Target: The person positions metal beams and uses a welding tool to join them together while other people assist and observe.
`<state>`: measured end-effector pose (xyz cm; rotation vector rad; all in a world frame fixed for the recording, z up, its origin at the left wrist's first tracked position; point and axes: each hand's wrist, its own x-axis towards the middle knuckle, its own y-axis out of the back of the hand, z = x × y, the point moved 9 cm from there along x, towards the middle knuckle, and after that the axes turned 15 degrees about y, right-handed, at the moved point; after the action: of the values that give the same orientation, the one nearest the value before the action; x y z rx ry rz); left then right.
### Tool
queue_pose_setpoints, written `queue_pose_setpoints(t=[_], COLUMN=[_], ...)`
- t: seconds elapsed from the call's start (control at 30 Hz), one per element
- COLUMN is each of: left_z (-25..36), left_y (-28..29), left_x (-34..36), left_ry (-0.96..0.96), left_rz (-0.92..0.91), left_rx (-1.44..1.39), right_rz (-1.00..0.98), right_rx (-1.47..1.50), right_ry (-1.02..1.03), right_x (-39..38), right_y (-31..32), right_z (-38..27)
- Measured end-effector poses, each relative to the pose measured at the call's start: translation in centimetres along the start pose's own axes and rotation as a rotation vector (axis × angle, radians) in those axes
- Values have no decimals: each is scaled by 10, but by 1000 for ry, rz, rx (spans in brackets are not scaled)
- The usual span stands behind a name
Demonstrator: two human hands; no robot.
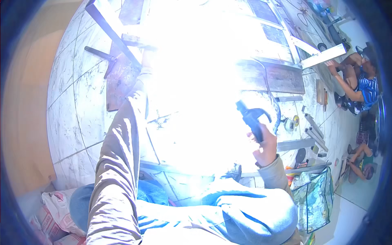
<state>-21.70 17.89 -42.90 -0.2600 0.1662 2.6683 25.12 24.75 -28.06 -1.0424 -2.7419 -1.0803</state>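
My right hand [266,146] is closed around the dark handle of a welding electrode holder [252,121]. A dark cable [271,87] runs beyond the holder. Intense white glare washes out the middle of the view and hides the tip of the holder and whatever lies in front of it. My left forearm [116,151], in a tan sleeve, reaches forward into the same glare. The left hand is lost in that brightness, so its fingers and anything in them cannot be made out. Metal frame bars [112,32] rise on the far left of the glare.
A dark hammer-like tool [100,53] lies on the tiled floor at left. Right of me are a tape roll [289,124], metal tube offcuts [315,136] and a clear plastic bag [313,200]. Two people [367,87] sit farther right. White sacks [59,210] stand lower left.
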Motion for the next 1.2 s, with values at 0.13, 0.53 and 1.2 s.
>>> queue_pose_setpoints(t=[0.13, 0.53, 1.2], left_z=[-1, -4, 11], left_y=[8, 12, 5], left_x=[7, 8, -6], left_ry=[-48, -35, -21], left_rz=[-20, 22, -15], left_rx=[-83, -8, 59], right_rz=[81, -51, -104], right_rx=[-153, -218, -272], right_ry=[2, 94, 102], right_x=[12, 9, 3], right_y=[26, -4, -10], right_z=[-3, -17, -10])
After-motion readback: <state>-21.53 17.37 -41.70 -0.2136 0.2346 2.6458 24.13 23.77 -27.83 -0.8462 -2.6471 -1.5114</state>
